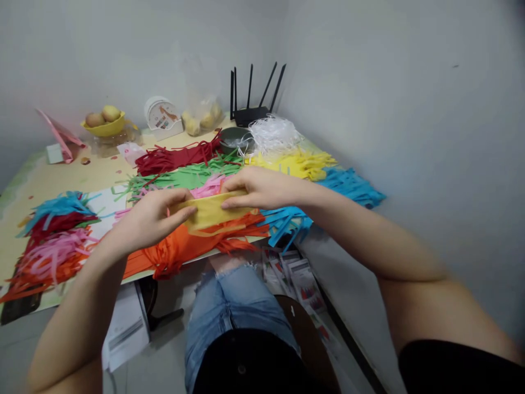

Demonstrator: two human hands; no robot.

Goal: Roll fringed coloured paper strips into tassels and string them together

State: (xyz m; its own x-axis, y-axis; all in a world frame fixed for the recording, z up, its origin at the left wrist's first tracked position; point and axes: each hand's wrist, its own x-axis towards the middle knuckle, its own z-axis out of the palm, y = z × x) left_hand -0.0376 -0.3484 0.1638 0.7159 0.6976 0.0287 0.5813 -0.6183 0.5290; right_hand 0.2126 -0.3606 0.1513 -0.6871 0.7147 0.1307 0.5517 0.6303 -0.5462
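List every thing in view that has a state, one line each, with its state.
left hand: fingers pinched on the yellow paper band's left end
right hand: fingers pinched on its right end
yellow paper band: held stretched flat between both hands, above the table
orange strips: heaped, hanging over the table edge
blue strips: piled loose at the table's right
yellow bowl: upright, holding fruit
router: antennas raised

yellow paper strip [213, 212] ends hidden under hands, floor leaflets [301, 282] unreadable
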